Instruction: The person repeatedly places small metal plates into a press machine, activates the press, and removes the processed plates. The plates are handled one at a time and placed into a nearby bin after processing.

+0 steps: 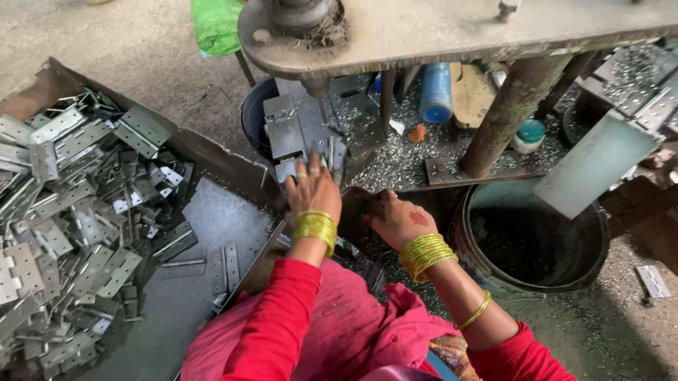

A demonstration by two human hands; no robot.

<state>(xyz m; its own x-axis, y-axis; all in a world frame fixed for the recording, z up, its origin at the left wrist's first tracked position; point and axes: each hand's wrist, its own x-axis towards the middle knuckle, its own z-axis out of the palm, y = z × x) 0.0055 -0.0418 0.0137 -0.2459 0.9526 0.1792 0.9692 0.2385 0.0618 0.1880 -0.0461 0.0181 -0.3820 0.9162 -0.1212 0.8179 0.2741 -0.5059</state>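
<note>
A metal workshop: a tray (205,151) heaped with hinges (43,235), a greasy press machine (464,11), swarf-strewn floor (615,329).

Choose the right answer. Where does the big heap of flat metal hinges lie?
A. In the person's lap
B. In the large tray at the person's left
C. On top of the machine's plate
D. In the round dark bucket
B: the hinges are piled in the large tray beside the left hand.
</note>
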